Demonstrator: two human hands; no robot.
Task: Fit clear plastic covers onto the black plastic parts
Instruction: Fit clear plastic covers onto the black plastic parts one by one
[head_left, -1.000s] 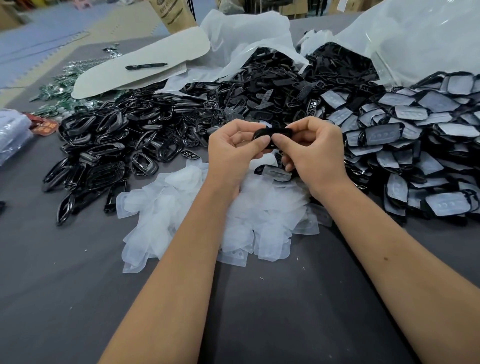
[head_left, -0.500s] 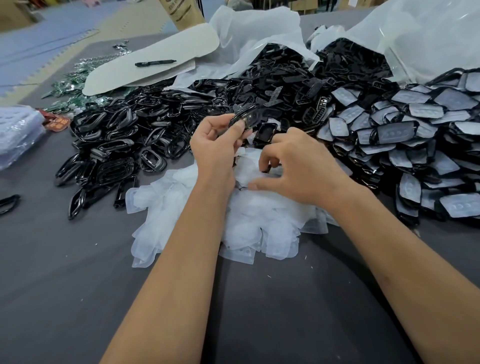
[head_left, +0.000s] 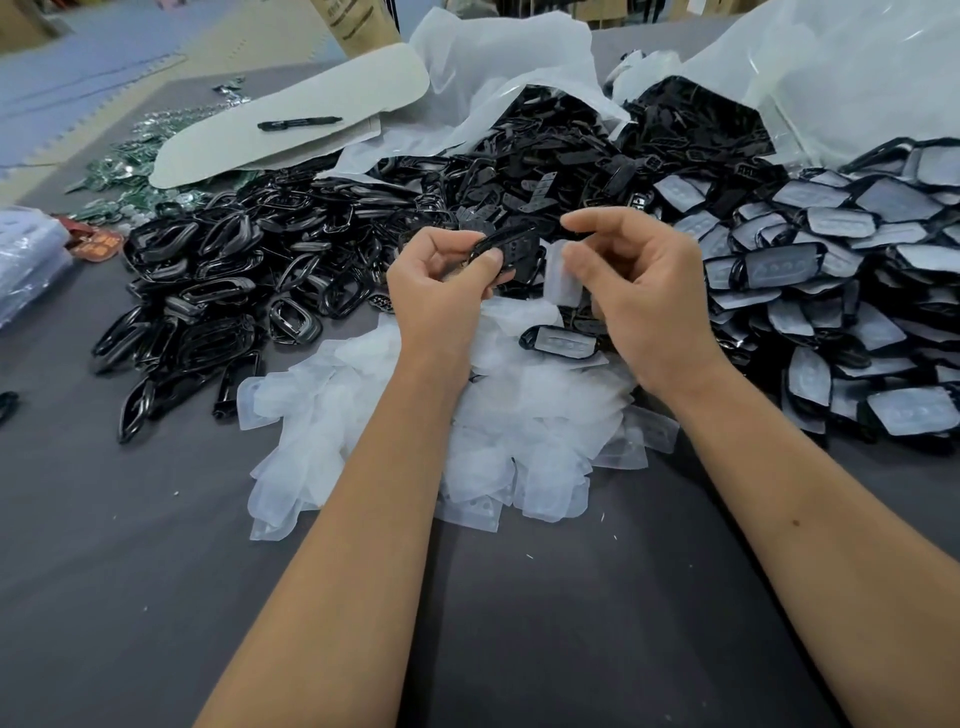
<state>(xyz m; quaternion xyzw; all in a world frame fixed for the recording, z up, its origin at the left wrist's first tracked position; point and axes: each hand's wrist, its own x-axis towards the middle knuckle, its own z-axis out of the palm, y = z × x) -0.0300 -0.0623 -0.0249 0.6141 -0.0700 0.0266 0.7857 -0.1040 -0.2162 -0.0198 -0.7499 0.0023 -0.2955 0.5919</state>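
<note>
Head view: left hand (head_left: 441, 280) pinches a black part (head_left: 511, 244); right hand (head_left: 639, 291) pinches a clear cover (head_left: 563, 278). Misaligned, the flimsy cover could buckle or slip.

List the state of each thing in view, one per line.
Left hand: holds a black part, bare.
Right hand: pinches a clear cover, not yet fitted.
Cover heap: loose, unused.
Right pile: parts already covered.
Left pile: black parts, uncovered.
Pen: lying flat.

A black plastic part (head_left: 511, 248) is held just beside a translucent clear cover (head_left: 562, 279).
</note>
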